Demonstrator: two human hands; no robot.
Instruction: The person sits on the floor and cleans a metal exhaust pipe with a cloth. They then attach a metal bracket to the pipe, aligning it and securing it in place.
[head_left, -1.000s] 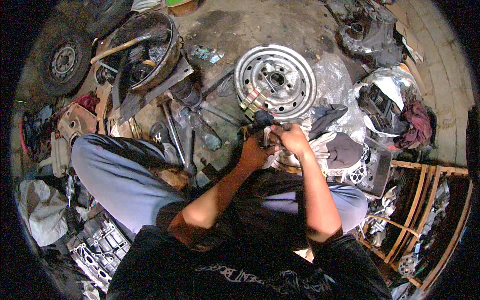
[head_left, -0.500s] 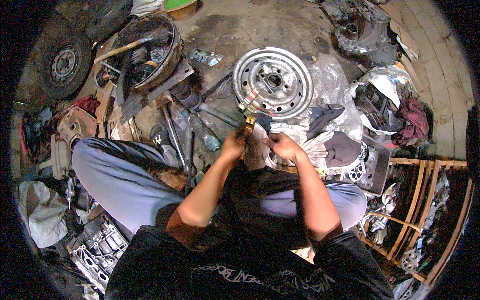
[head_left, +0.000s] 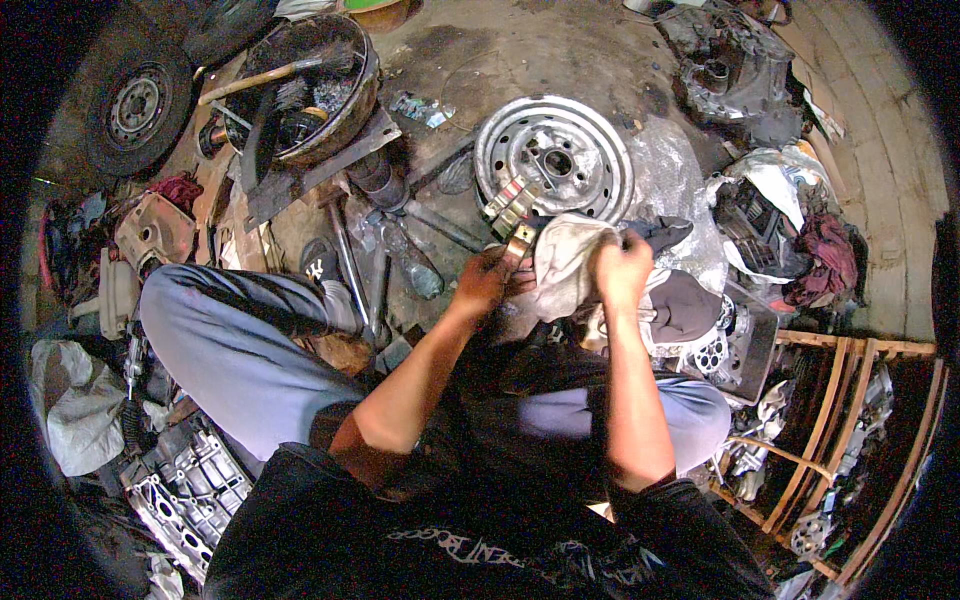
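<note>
My left hand [head_left: 484,281] is closed around a small brass-coloured metal piece [head_left: 520,241], whose upper end sticks out past the fingers. A pale, stained cloth [head_left: 566,262] stretches from beside that piece across to my right hand [head_left: 622,266], which grips it in a closed fist. Just beyond my hands, several small shiny metal pieces [head_left: 511,203] rest at the near edge of a silver steel wheel rim [head_left: 592,150]. The cloth and my fingers hide the lower part of the brass-coloured piece.
A round basin [head_left: 372,85] with a wooden-handled brush [head_left: 262,80] stands at the far left, near a tyre [head_left: 140,112]. Metal pipes [head_left: 445,226] lie left of my hands. Dark clothing [head_left: 685,308], a gearbox-like casing [head_left: 735,75] and a wooden rack [head_left: 815,430] are on the right.
My right hand has moved right and a little away from me, pulling the pale cloth up beside the brass-coloured piece. My left hand has shifted slightly right with the piece.
</note>
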